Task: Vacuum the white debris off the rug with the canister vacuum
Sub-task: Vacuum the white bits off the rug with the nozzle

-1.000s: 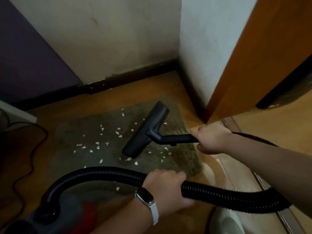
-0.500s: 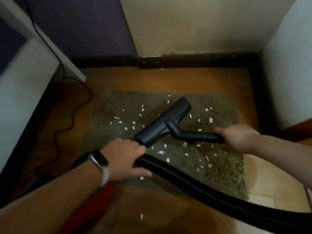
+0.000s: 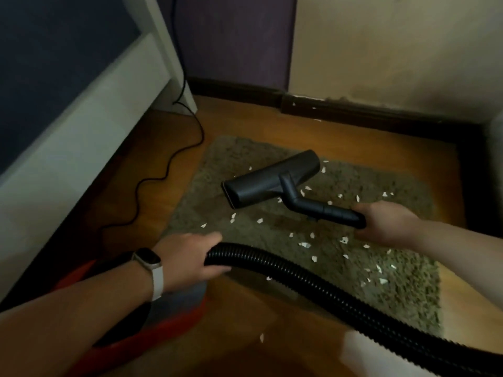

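A shaggy olive rug (image 3: 402, 289) lies on the wooden floor, strewn with several white scraps of debris (image 3: 304, 244). The black floor nozzle (image 3: 261, 183) rests flat on the rug's far left part. Its angled black tube (image 3: 326, 212) runs back to my right hand (image 3: 386, 224), which grips the tube's end. My left hand (image 3: 190, 254), with a watch on its wrist, grips the black ribbed hose (image 3: 313, 281) near the rug's left front corner. The red and grey canister (image 3: 174, 311) sits under my left forearm, mostly hidden.
A white furniture panel (image 3: 81, 148) stands at the left, with a black cable (image 3: 168, 170) snaking over the floor beside it. A dark skirting board (image 3: 353, 112) and walls close the far side. One white scrap (image 3: 261, 337) lies on the bare floor in front.
The view has swung left, so the white furniture now fills the left side. The nozzle has slid across the rug toward its far left part. Both hands keep their holds.
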Tool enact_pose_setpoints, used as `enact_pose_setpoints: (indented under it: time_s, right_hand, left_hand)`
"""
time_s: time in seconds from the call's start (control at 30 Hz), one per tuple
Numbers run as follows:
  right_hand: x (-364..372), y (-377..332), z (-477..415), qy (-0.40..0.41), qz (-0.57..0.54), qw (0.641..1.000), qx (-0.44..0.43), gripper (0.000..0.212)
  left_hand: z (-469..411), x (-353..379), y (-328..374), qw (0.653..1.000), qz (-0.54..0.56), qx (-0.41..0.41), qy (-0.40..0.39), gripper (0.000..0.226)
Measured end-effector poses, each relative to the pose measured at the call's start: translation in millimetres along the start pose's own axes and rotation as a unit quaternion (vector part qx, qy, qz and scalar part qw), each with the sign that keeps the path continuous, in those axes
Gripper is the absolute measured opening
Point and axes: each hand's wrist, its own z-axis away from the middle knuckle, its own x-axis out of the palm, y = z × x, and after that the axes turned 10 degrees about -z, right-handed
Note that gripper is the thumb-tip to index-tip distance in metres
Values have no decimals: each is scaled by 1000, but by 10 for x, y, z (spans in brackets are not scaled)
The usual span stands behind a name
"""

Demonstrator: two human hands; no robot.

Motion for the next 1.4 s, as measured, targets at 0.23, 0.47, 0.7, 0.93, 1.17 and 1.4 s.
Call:
enact_pose_setpoints:
  time_s: [0.23, 0.47, 0.7, 0.93, 1.17, 1.4]
  right_hand:
    - [66, -441, -87, -11, -16, 1000, -19, 17]
    - [34, -564, -48, 2, 43, 998, -40, 18]
    - [-89, -468, 146, 63, 90, 993, -51, 16]
    - [-183, -340, 334, 142, 95, 985, -37, 19]
    - [-164, -388, 403, 174, 91, 980, -26, 17]
    - [-301, -650, 394, 108, 73, 991, 35, 26]
  left_hand:
    - [583, 151, -382, 995, -11, -28, -90, 31]
    - [661, 46, -423, 998, 1, 7, -64, 80]
    - [-48, -469, 16, 965, -69, -17, 254, 61]
    - [-589, -387, 308, 956, -203, -102, 185, 115]
    - [-722, -477, 352, 968, -154, -130, 153, 110]
    - [-755, -558, 397, 975, -88, -179, 97, 112]
